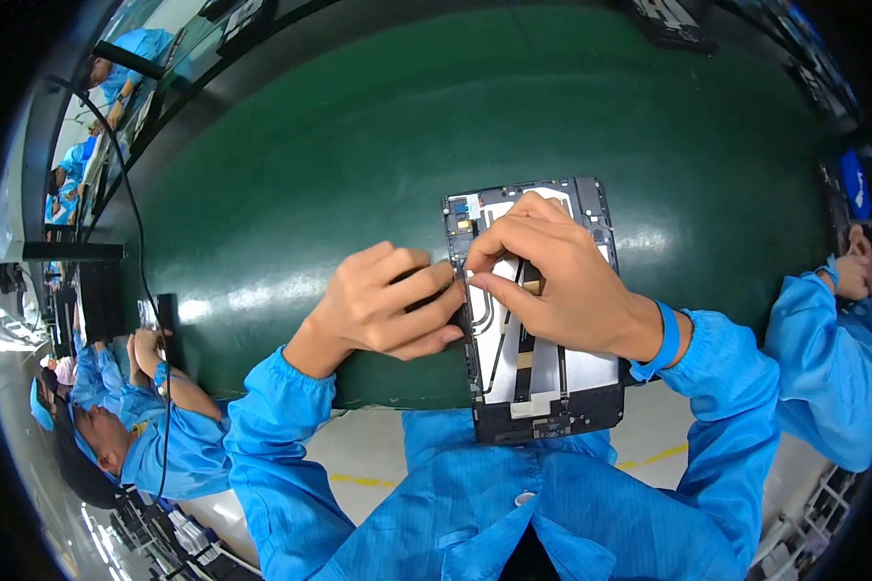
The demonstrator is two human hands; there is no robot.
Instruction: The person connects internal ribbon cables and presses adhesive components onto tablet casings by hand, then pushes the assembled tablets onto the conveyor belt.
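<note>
An opened tablet (591,373) lies under my hands, its near end overhanging the table's front edge. Its inside shows a dark frame, silvery-white panels, black strips and small circuit parts. My right hand (562,276) is over the upper middle of the tablet, thumb and index finger pinched near its left side. A tiny white spot shows at those fingertips; what they hold is too small to make out. My left hand (388,302) is closed, its curled fingertips against the tablet's left edge. The right hand hides part of the tablet's inside.
The green table (329,145) curves around the tablet. Another dark device (673,24) lies at the far edge. A black cable (138,213) hangs at left. Co-workers in blue sit on both sides; one's hand (853,266) is at the right, another's arm (189,387) at the left.
</note>
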